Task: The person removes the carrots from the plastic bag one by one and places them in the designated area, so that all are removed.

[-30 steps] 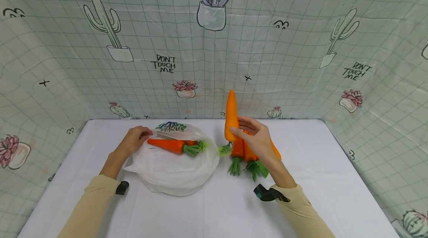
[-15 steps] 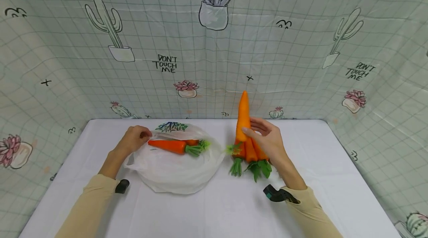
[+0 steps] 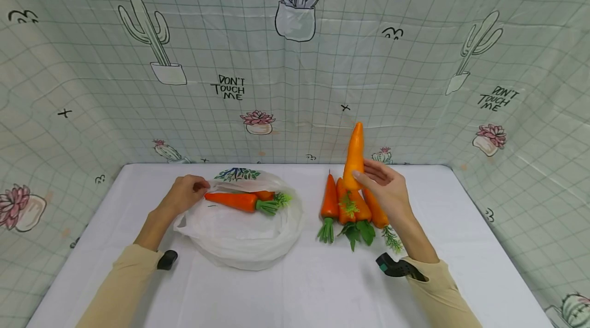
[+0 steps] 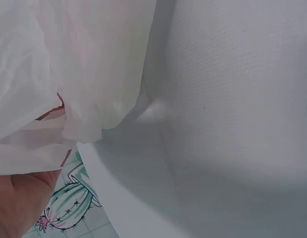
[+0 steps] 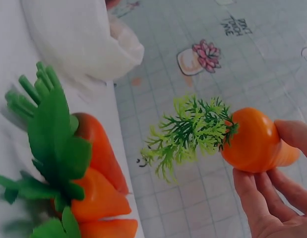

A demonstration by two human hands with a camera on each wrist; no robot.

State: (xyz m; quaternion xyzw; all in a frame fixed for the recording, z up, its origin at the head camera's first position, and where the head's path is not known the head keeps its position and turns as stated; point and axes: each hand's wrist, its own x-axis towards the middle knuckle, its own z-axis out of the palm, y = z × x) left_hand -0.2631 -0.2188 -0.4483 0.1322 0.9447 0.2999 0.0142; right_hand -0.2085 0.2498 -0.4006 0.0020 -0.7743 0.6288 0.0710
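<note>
My right hand [image 3: 387, 189] holds up an orange carrot [image 3: 354, 159] with its tip upward and its feathery green top hanging down. The right wrist view shows thumb and fingers round the thick end of this carrot [image 5: 250, 139]. Below it, several carrots [image 3: 329, 197] lie side by side on the table, green tops toward me. My left hand [image 3: 184, 195] pinches the rim of a white plastic bag [image 3: 239, 253] at its far left. Inside the bag's mouth lies a red-orange carrot [image 3: 232, 202], partly covering another carrot [image 3: 264, 195]. In the left wrist view the bag [image 4: 98, 64] hides the fingertips.
A white-covered table [image 3: 295, 297] spreads under everything. Behind it hangs a gridded curtain [image 3: 304, 82] printed with cacti, and it also closes in both sides. A dark wrist camera [image 3: 398, 268] sits by the right sleeve, with another [image 3: 167, 260] by the left.
My right hand has carried the carrot rightward, from beside the bag to above the row of carrots, uncovering more of the row. The left hand stays at the bag's rim.
</note>
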